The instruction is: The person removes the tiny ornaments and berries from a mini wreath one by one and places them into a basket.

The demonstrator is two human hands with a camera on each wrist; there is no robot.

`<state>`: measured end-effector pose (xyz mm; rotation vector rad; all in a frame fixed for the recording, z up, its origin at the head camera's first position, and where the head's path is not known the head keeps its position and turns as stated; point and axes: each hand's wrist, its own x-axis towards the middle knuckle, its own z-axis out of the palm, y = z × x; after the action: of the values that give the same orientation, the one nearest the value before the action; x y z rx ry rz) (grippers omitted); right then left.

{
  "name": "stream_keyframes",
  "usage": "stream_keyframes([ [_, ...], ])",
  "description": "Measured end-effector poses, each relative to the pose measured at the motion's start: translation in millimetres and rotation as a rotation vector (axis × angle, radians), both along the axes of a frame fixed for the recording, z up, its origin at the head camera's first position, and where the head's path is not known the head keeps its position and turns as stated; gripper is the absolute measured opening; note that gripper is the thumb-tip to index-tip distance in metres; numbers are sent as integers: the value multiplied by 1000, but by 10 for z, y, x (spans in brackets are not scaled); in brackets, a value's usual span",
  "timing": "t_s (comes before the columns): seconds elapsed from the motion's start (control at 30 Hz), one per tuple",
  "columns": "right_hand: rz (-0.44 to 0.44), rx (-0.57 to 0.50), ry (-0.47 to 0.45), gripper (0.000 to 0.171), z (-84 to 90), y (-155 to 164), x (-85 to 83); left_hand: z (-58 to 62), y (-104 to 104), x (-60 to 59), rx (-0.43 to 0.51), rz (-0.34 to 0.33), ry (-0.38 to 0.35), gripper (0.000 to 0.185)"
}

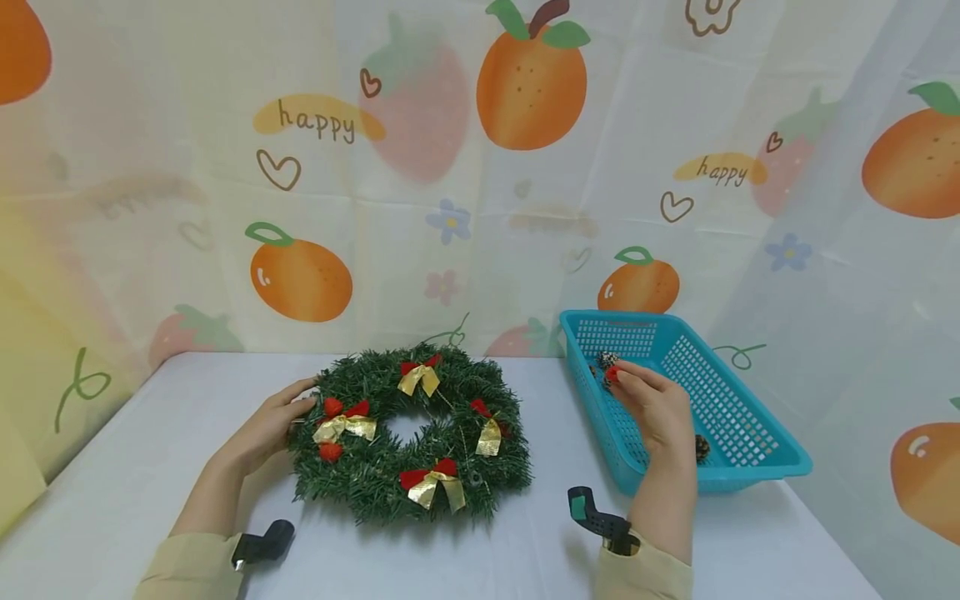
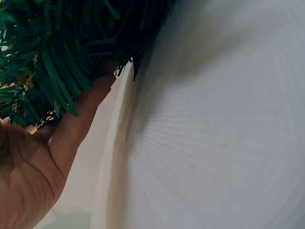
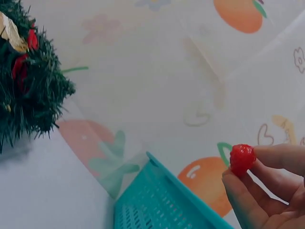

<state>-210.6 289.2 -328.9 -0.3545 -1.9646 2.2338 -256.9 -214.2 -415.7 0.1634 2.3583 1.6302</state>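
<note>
A green wreath (image 1: 337, 487) with red and gold bows and two red berries at its left lies on the white table. My left hand (image 1: 264, 429) grips the wreath's left edge; in the left wrist view the thumb (image 2: 78, 119) goes beneath the green needles and the other fingers are mostly hidden. Between thumb and fingertips, my right hand (image 1: 660, 408) pinches a small red berry (image 3: 242, 159). This hand is raised over the left side of a turquoise basket (image 1: 750, 479).
Inside the basket are pine cones, one (image 1: 702, 448) near its front and another (image 1: 607, 360) toward the back left. A curtain (image 1: 480, 250) printed with fruit hangs behind the table (image 1: 525, 550). Each wrist wears a black camera mount (image 1: 262, 546).
</note>
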Motion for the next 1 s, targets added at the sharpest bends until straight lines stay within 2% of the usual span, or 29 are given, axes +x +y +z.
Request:
stream_keyframes([
  [0.03, -10, 7, -6, 30, -6, 12, 1, 0, -1, 0, -1, 2, 1, 65],
  [0.1, -29, 16, -19, 24, -21, 34, 3, -2, -6, -2, -22, -2, 12, 65],
  [0.2, -41, 32, -32, 28, -37, 65, 8, 2, -7, -1, -35, -6, 15, 65],
  [0.43, -83, 47, -60, 15, -70, 123, 22, 9, 4, 7, -29, 2, 16, 65],
  [0.73, -156, 102, -112, 17, -125, 165, 15, 27, 11, 22, -13, -5, 4, 65],
  [1.0, -181, 151, -124, 25, -159, 205, 36, 23, 17, 26, -21, -1, 5, 65],
])
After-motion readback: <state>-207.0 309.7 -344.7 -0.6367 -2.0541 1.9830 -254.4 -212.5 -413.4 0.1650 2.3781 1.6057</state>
